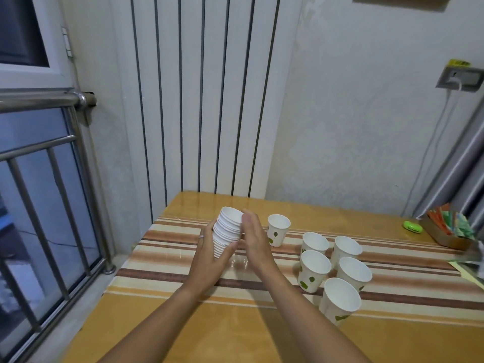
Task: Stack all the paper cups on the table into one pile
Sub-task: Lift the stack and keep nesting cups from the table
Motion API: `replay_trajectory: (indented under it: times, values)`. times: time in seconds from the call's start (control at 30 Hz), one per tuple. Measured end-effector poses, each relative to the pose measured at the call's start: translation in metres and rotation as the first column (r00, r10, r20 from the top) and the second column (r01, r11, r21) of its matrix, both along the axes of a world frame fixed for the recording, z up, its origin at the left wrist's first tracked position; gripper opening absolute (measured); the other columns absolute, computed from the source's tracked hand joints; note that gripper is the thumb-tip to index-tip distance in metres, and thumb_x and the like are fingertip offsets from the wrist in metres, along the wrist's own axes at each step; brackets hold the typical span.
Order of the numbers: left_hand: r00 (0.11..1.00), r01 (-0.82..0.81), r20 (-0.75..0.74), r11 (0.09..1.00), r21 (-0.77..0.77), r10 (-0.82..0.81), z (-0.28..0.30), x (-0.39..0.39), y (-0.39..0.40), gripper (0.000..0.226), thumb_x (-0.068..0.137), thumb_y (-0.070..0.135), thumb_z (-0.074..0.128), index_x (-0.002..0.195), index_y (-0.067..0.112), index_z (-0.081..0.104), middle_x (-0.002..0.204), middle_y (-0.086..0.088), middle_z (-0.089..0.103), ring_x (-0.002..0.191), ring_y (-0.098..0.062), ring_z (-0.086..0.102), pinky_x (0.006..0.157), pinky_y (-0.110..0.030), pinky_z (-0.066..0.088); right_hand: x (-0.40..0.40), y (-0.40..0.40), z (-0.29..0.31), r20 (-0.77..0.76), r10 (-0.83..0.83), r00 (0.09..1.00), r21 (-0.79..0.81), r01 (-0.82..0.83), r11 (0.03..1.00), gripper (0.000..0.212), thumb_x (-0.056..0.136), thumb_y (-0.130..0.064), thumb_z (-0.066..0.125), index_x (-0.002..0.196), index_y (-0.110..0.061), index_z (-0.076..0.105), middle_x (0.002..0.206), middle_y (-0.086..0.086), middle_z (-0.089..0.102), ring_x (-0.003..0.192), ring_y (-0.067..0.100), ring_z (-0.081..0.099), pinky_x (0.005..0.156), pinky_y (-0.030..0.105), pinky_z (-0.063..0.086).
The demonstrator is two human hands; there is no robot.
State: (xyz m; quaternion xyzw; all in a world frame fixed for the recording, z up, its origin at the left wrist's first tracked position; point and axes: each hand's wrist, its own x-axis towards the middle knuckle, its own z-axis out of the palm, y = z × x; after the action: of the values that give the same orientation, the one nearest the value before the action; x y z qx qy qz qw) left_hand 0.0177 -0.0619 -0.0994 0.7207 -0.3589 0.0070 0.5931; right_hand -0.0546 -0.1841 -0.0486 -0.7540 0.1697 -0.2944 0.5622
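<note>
White paper cups sit nested in a pile (227, 231) at centre frame, tilted up-left, clasped by the left hand (209, 255) with the right hand (255, 239) flat against its side. Nearest loose cup (278, 230) stands just right, closest to the right hand; five others (337, 268) wait lower right.

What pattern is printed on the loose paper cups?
Green leaf shapes on white, clearest in the head view on the nearest loose white paper cup.

Both forearms are bare, with no sleeves in view. The left hand (209, 255) wears a thin, pale ring (201, 237), perhaps silver. The right hand (255, 239) is unadorned.
</note>
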Motion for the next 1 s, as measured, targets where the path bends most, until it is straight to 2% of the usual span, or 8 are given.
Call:
replay_trajectory:
  times: [0.07,0.17,0.23,0.4,0.57,0.73,0.9,1.0]
  values:
    - [1.000,-0.007,0.008,1.000,-0.001,0.007,-0.003,0.004,-0.001,0.070,0.095,0.060,0.066,0.154,0.037,0.037,0.146,0.014,0.054,0.135,-0.005,0.051,0.109,-0.034,0.047,0.004,-0.008,-0.010,0.019,-0.189,0.982,-0.013,0.189,0.982,0.053,0.104,-0.059,0.036,0.145,-0.027,0.049,0.141,-0.009,0.057,0.130,0.012,0.055,0.110,0.034,0.043]
    - [1.000,0.006,0.014,1.000,-0.007,-0.006,-0.004,0.006,-0.001,0.068,0.094,0.061,0.066,0.151,0.034,0.041,0.141,0.017,0.056,0.132,-0.004,0.054,0.105,-0.030,0.048,0.009,-0.022,-0.022,0.012,-0.515,0.857,-0.115,0.513,0.851,0.038,0.105,-0.031,0.053,0.137,-0.010,0.047,0.139,0.008,0.050,0.121,0.027,0.055,0.092,0.033,0.044]
    - [1.000,0.013,0.010,1.000,-0.013,-0.013,-0.004,0.008,-0.001,0.067,0.094,0.062,0.065,0.151,0.036,0.042,0.140,0.020,0.056,0.131,-0.005,0.054,0.102,-0.028,0.047,0.014,-0.033,-0.028,-0.102,-0.600,0.794,-0.154,0.583,0.798,0.045,0.101,-0.019,0.060,0.140,-0.003,0.041,0.142,0.016,0.044,0.119,0.036,0.055,0.086,0.036,0.046]
    - [1.000,0.017,-0.007,0.999,-0.035,-0.017,-0.006,0.015,-0.001,0.059,0.095,0.059,0.065,0.146,0.038,0.045,0.135,0.018,0.060,0.127,-0.006,0.058,0.102,-0.030,0.050,0.027,-0.056,-0.049,-0.347,-0.627,0.698,-0.210,0.594,0.777,0.071,0.091,-0.025,0.075,0.145,-0.001,0.034,0.146,0.022,0.043,0.131,0.042,0.046,0.100,0.050,0.048]
    - [0.999,0.009,-0.034,0.997,-0.074,-0.011,-0.010,0.019,-0.003,0.057,0.094,0.058,0.067,0.144,0.037,0.048,0.133,0.017,0.063,0.126,-0.008,0.061,0.102,-0.036,0.053,0.035,-0.073,-0.062,-0.369,-0.680,0.634,-0.216,0.653,0.726,0.079,0.085,-0.031,0.083,0.142,0.000,0.037,0.147,0.021,0.045,0.135,0.040,0.043,0.103,0.051,0.046]
    - [1.000,0.003,-0.003,0.999,-0.044,-0.004,-0.010,0.023,-0.007,0.061,0.095,0.058,0.065,0.148,0.032,0.047,0.135,0.014,0.062,0.126,-0.009,0.060,0.102,-0.036,0.053,0.041,-0.089,-0.068,-0.356,-0.671,0.651,-0.145,0.671,0.727,0.094,0.083,-0.032,0.087,0.152,-0.003,0.030,0.153,0.019,0.047,0.139,0.042,0.046,0.107,0.055,0.047]
    - [1.000,0.005,0.003,1.000,-0.027,-0.005,-0.009,0.023,-0.006,0.060,0.096,0.057,0.064,0.147,0.032,0.047,0.134,0.015,0.060,0.126,-0.007,0.059,0.103,-0.035,0.053,0.043,-0.096,-0.062,-0.348,-0.666,0.659,-0.099,0.681,0.725,0.065,0.088,-0.029,0.082,0.136,-0.007,0.045,0.141,0.016,0.060,0.126,0.043,0.058,0.098,0.053,0.053]
    - [1.000,0.015,0.004,1.000,-0.017,-0.015,-0.007,0.022,-0.005,0.062,0.095,0.059,0.064,0.148,0.031,0.046,0.136,0.014,0.059,0.128,-0.008,0.058,0.105,-0.037,0.052,0.042,-0.084,-0.049,-0.258,-0.660,0.706,-0.055,0.671,0.739,0.060,0.087,-0.034,0.080,0.130,-0.006,0.048,0.132,0.017,0.063,0.119,0.041,0.061,0.093,0.050,0.055]
